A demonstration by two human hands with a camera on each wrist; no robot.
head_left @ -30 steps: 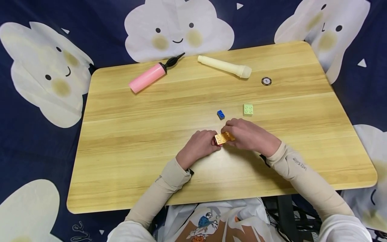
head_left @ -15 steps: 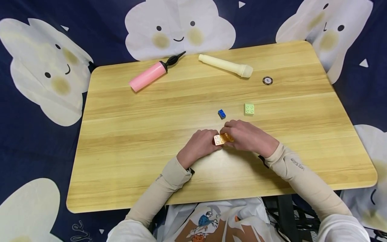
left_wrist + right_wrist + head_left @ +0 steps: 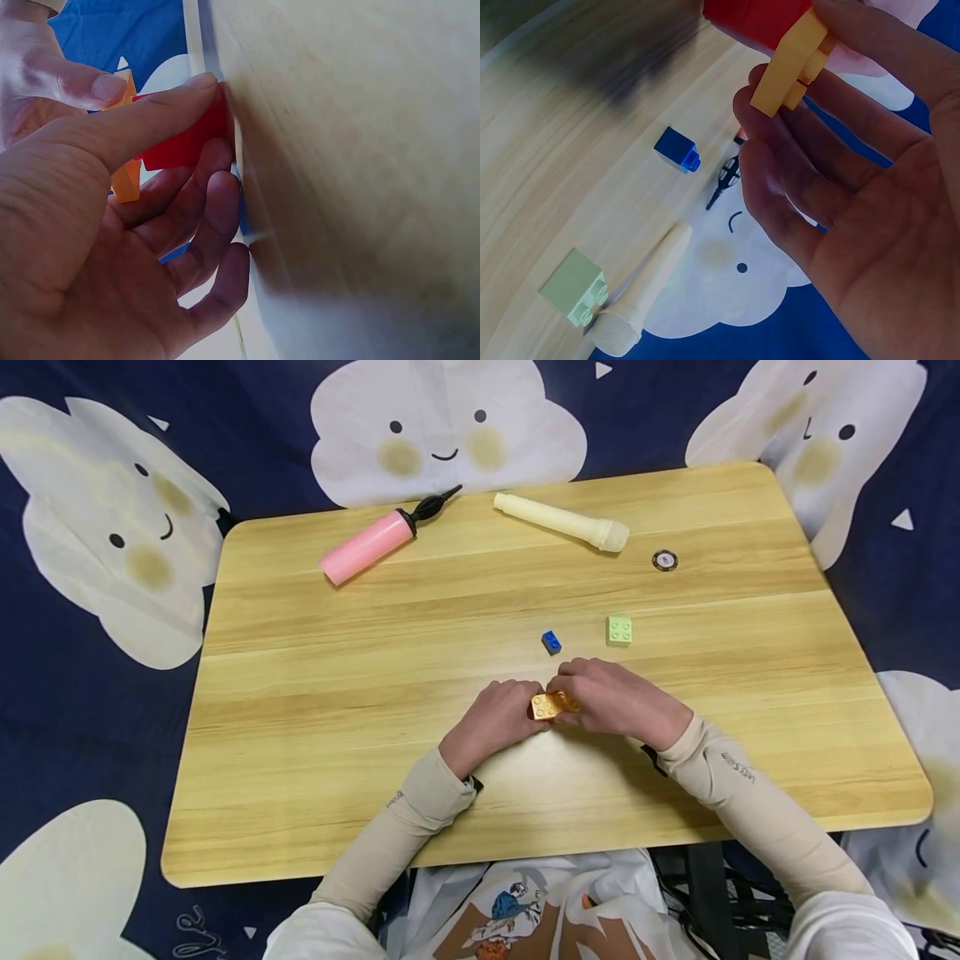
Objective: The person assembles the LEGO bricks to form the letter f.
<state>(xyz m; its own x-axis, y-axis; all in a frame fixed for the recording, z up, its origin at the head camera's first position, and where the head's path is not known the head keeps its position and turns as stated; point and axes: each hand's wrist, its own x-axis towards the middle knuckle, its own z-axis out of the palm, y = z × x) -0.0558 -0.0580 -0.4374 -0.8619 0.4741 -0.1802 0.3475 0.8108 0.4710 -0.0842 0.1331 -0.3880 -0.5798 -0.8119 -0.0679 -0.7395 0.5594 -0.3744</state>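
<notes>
Both hands meet over the near part of the table. My left hand [image 3: 497, 718] grips a red toy brick [image 3: 180, 148] between thumb and fingers, with the brick's lower end by the tabletop. Across the red brick's upper end lies a flat orange toy brick [image 3: 543, 707], studs facing up. My right hand [image 3: 621, 697] pinches the orange brick's right end, its thumb on it in the left wrist view. From the head view the red brick is mostly hidden. Just beyond the hands are a small blue brick [image 3: 551, 642] and a light green brick [image 3: 618, 631].
On the wooden table [image 3: 337, 710], a pink hand pump [image 3: 369, 547] with a black nozzle lies at the back left. A cream toy microphone [image 3: 558, 521] is at the back middle, and a round black-and-white chip [image 3: 664, 560] sits to its right.
The orange brick has shifted very slightly left between the hands, and the red edge seen beneath it earlier is now covered. Both hands keep their hold. The head view tilts a little.
</notes>
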